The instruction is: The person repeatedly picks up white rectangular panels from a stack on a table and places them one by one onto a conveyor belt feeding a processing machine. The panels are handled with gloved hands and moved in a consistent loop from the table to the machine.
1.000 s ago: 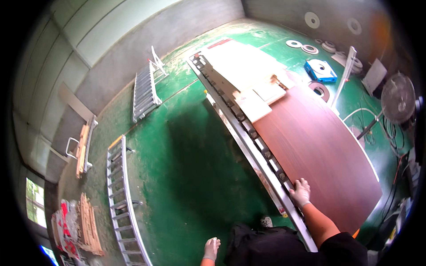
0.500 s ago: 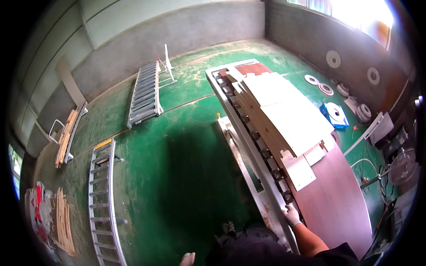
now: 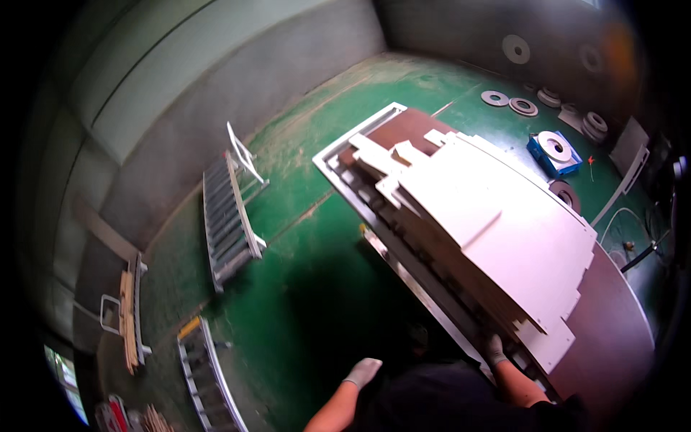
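My right hand (image 3: 495,349), in a light glove, rests at the near-left edge of a loaded roller conveyor (image 3: 327,162), by the corner of a stack of pale cut panels (image 3: 497,223). Its fingers are dim and partly hidden against the edge. Under the panels lies a large reddish-brown board (image 3: 612,317) with a curved right side. My left hand (image 3: 363,371), also gloved, hangs over the green floor with its fingers curled together and nothing visible in them. It is apart from the conveyor.
Two roller frames, one farther (image 3: 234,216) and one nearer (image 3: 209,374), stand on the left. Timber strips (image 3: 128,317) lie by the left wall. At the right are pale rings (image 3: 523,107), a blue crate (image 3: 576,167) with rings, and hoses (image 3: 622,212).
My view has turned and tilted, so the scene has shifted. My left hand has risen farther into view. The right hand stays by the conveyor's near-left edge.
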Motion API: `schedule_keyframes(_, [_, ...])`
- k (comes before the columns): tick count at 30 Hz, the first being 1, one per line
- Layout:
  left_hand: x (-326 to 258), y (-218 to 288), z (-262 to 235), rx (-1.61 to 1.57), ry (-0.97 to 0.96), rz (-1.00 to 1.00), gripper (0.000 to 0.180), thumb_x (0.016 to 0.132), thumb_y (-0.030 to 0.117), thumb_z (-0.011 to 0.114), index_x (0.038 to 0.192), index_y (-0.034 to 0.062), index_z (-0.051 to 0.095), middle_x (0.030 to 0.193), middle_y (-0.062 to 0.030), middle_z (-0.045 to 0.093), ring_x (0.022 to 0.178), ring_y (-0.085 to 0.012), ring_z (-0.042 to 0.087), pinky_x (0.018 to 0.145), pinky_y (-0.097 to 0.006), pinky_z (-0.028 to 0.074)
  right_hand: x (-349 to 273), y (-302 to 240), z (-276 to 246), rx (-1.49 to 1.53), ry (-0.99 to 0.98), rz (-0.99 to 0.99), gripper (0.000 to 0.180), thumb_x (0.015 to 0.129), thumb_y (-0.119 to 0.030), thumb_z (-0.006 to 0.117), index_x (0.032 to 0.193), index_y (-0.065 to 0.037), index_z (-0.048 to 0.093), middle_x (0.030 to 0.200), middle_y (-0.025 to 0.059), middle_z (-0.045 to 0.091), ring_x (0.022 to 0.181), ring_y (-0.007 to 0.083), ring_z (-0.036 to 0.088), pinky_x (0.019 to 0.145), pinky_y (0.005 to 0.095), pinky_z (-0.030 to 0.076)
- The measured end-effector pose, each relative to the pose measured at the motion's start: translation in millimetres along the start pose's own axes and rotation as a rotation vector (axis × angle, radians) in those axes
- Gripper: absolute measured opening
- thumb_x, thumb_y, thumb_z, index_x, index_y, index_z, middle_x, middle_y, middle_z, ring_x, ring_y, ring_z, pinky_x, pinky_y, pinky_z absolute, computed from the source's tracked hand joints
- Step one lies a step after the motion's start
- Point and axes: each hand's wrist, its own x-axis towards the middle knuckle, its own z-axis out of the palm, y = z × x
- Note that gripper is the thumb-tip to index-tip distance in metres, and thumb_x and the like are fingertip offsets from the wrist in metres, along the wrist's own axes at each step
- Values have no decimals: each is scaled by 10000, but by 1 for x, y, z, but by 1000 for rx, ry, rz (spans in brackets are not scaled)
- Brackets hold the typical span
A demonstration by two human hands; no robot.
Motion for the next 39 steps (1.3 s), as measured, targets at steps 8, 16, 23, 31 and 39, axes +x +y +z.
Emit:
schedule_keyframes(8, [194,211,-191,-702,-10,-166,442,1086,360,533,1404,56,569,1402,-155,646,1273,-294,620,1078,-453,474,116,-20,71,54,68,311,460,1027,-426,514,1335,-128,681,1319,179,681,1213,420,618,1111,524,442])
schedule_keyframes(16, [451,336,-310,-749,131,134,340,1064,363,575,971,51,670,882,-9,605,814,-122,543,724,-297,457,175,-141,-3,-459,-262,356,362,965,-366,565,1194,-150,742,1167,153,742,1094,350,701,961,503,537])
schedule_keyframes(23, [569,381,-317,-495,-410,125,594,1066,496,560,1149,-74,705,1013,-98,720,950,-168,603,922,-336,476,245,-215,-12,-801,-44,550,481,996,-460,529,1278,-115,709,1248,147,716,1150,375,694,967,557,534])
schedule_keyframes(31, [588,408,-349,-372,-884,51,626,1008,460,672,1387,-35,613,1248,-91,691,1152,-168,611,1026,-324,478,227,-148,52,-827,59,742,610,1028,-517,496,1471,-103,562,1504,149,546,1407,344,494,1166,534,386])
schedule_keyframes(39, [585,417,-351,-288,-861,156,525,965,328,723,1317,-55,651,1204,-88,705,1094,-157,618,1005,-315,484,237,-152,42,-181,388,978,606,1033,-510,486,1476,-102,554,1508,148,542,1408,343,492,1170,534,382])
